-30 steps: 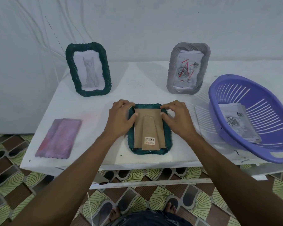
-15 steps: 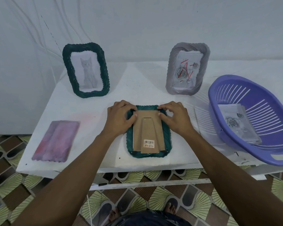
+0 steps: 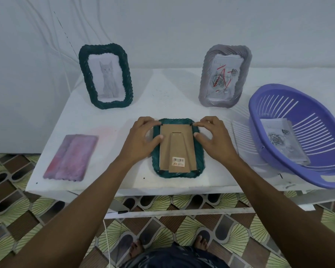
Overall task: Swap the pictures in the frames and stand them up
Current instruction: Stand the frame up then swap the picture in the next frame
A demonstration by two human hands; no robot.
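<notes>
A dark green frame [image 3: 179,174] lies face down near the table's front edge, its brown cardboard back and folded stand [image 3: 177,149] facing up. My left hand [image 3: 143,140] rests on its upper left corner and my right hand [image 3: 213,140] on its upper right corner, fingertips pressing at the small corner tabs of the backing. At the back left a second green frame [image 3: 105,76] stands upright with a cat picture. At the back right a grey frame [image 3: 224,76] stands with a rose picture.
A pink-purple cloth [image 3: 71,160] lies at the table's front left. A purple slotted basket [image 3: 298,132] sits at the right edge holding loose rose pictures [image 3: 280,140]. The white table [image 3: 172,93] ends just before my arms; tiled floor lies below.
My fingers have shifted from the top edge of the backing outward to its two upper corners. The head view has tilted slightly. The frame has stayed flat in place.
</notes>
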